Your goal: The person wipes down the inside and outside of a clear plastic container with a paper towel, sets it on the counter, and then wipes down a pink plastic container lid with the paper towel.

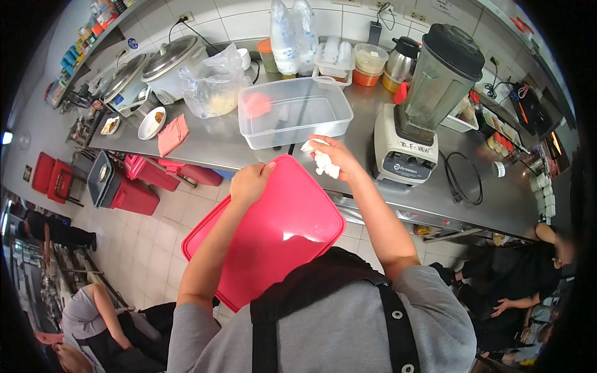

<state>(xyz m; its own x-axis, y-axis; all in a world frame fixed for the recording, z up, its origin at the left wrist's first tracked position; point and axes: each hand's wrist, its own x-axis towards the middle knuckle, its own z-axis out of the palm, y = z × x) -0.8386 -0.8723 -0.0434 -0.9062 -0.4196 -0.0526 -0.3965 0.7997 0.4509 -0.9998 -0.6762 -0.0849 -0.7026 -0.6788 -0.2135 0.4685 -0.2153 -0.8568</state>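
My left hand grips the upper edge of a large red plastic lid, which is tilted in front of my body. In my right hand is a crumpled white cloth or paper, held just beyond the lid's right side. Past both hands, a clear rectangular plastic container stands open on the steel counter. To its left are a clear plastic bag and a folded pink cloth.
A blender stands right of the container, with a black cord beside it. Cookers and a white bowl are at the left. Red bins stand below the counter. Other people are at both sides.
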